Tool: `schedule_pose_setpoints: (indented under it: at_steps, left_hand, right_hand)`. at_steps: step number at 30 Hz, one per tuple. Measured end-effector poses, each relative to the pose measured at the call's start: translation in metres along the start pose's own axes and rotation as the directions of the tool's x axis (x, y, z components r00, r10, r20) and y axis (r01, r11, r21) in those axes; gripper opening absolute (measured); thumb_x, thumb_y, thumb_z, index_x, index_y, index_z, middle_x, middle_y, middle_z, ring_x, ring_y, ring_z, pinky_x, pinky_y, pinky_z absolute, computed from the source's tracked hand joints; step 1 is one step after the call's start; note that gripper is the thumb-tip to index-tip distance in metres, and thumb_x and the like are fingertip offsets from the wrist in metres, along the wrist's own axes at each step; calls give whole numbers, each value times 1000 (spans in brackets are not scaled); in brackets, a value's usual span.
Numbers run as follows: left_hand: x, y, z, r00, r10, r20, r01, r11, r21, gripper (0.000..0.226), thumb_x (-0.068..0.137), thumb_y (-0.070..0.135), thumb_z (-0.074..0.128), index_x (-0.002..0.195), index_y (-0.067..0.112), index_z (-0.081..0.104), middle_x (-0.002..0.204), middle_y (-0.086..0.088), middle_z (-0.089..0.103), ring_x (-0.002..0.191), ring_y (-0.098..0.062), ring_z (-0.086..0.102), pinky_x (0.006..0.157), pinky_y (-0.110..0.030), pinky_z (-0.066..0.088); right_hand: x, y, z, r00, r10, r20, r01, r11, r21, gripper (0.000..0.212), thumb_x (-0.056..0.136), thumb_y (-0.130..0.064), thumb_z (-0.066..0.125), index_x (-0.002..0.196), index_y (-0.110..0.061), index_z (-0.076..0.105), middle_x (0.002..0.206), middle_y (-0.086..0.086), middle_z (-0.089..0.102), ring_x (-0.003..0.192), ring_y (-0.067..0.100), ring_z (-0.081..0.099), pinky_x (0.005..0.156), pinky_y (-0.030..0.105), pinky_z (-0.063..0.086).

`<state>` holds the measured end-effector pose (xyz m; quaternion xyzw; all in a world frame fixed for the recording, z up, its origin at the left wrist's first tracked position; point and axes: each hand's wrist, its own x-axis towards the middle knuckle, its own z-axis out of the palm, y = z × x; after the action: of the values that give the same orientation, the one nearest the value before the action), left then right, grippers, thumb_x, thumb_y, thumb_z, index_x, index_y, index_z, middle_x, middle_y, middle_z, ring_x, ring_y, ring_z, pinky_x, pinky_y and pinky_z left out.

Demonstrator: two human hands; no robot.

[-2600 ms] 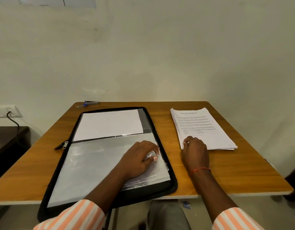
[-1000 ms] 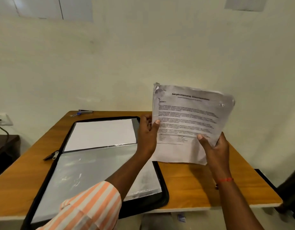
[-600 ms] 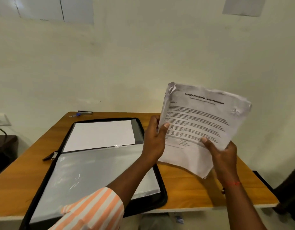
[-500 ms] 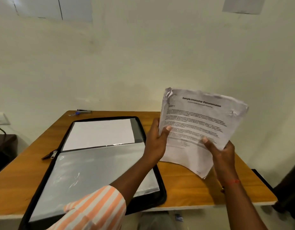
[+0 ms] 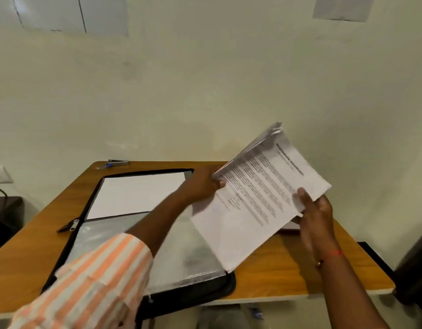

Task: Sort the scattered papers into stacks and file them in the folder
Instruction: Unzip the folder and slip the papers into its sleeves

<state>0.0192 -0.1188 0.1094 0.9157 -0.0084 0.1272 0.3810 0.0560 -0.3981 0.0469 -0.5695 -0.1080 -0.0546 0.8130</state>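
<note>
— Where is the stack of papers (image 5: 259, 200) at this moment?

— It is held up in the air over the right part of the tabletop (image 5: 288, 269). It is tilted, and its low corner appears just over the near right corner of the zip folder (image 5: 229, 284).

— How is it gripped?

— Its left edge is pinched by the left hand (image 5: 200, 186), with the thumb on the printed face and the fingers closed behind. Its right edge is clasped by the right hand (image 5: 315, 210). The thumb is laid on the front, and the other fingers are tucked behind the sheets, mostly hidden.

— Why are two opposite edges taken?

— Loose sheets are probably kept from sliding apart that way. The far corner is seen fanned and crumpled, and it can be squared from such a hold. The tilt is judged to suit lining the long side up with the folder.

— And the folder?

— It is laid open flat on the left half of the tabletop, so both halves can be reached. A white sheet (image 5: 136, 194) is seen in the far half. The near half is covered by a clear plastic sleeve (image 5: 181, 252), into which the stack is presumably to be slid. The zipper pull (image 5: 73, 225) is left lying off the left rim, out of the way.

— What is left to be done?

— The filing is not yet done. The sleeve's opening cannot be made out, so it cannot be told which edge must be led in first.
</note>
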Motion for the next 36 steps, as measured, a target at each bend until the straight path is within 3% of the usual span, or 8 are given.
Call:
schedule_pose_setpoints:
  at_steps: [4, 9, 12, 15, 20, 23, 28, 36]
  left_hand:
    - [-7, -7, -37, 970, -47, 240, -23, 960, 280, 25, 93, 14, 70, 117, 19, 70, 102, 5, 68, 94, -15, 64, 76, -28, 47]
    - [-10, -29, -39, 923, -113, 369, -34, 928, 371, 26, 91, 18, 74, 116, 16, 69, 111, 0, 69, 106, -21, 67, 94, -36, 55]
    - [-11, -44, -29, 997, 71, 27, -76, 951, 301, 41, 83, 20, 81, 120, 24, 62, 122, 1, 59, 111, -16, 59, 95, -33, 50]
    - [-23, -59, -18, 936, 159, -313, -132, 986, 107, 35, 86, 22, 73, 118, 25, 61, 118, 6, 58, 107, -12, 58, 90, -32, 49]
    - [-51, -103, 13, 976, 162, 147, -189, 963, 192, 30, 90, 35, 75, 118, 38, 65, 125, 16, 61, 116, -4, 55, 97, -21, 44]
    - [-60, -119, 31, 944, 216, 251, -282, 922, 267, 34, 90, 49, 70, 124, 40, 68, 129, 18, 62, 117, 1, 51, 99, -17, 37]
    - [-63, -127, 38, 963, 242, 120, -264, 941, 213, 12, 92, 39, 71, 101, 36, 77, 118, 18, 60, 113, -2, 50, 98, -31, 47]
    - [-68, -136, 40, 962, 273, -27, -274, 962, -5, 9, 98, 20, 61, 96, 28, 63, 116, 19, 66, 112, -10, 57, 97, -32, 47]
  right_hand:
    - [8, -12, -10, 960, 197, 197, -161, 969, -185, 76, 67, -64, 81, 129, -25, 64, 120, 8, 72, 100, 30, 71, 74, 45, 57]
    - [-8, -3, 12, 793, 443, 419, -228, 853, -469, 31, 92, -9, 68, 123, -13, 63, 117, 6, 74, 102, 29, 73, 75, 39, 62]
    - [-7, 5, 13, 925, 293, 241, -111, 816, -568, 19, 93, -11, 69, 111, -14, 66, 102, 3, 76, 84, 22, 74, 60, 25, 59]
    - [2, 23, -14, 980, 180, -79, -197, 887, -418, 28, 95, -7, 66, 122, -15, 63, 106, 7, 72, 86, 22, 70, 55, 26, 57]
    - [-4, 45, -45, 957, 185, -222, -230, 952, -200, 26, 96, -6, 65, 107, -29, 68, 111, -1, 74, 98, 23, 73, 77, 42, 59]
    - [-3, 44, -43, 958, 167, -234, -215, 956, -200, 26, 96, -6, 64, 112, -26, 68, 107, -7, 74, 99, 22, 73, 77, 42, 60]
    - [-2, 47, -42, 959, 174, -225, -221, 954, -203, 32, 96, -6, 64, 127, -17, 64, 107, -5, 74, 95, 20, 74, 67, 37, 62]
    - [-4, 47, -44, 955, 174, -240, -223, 955, -193, 28, 96, -6, 64, 113, -28, 69, 109, -5, 76, 95, 18, 75, 68, 36, 63]
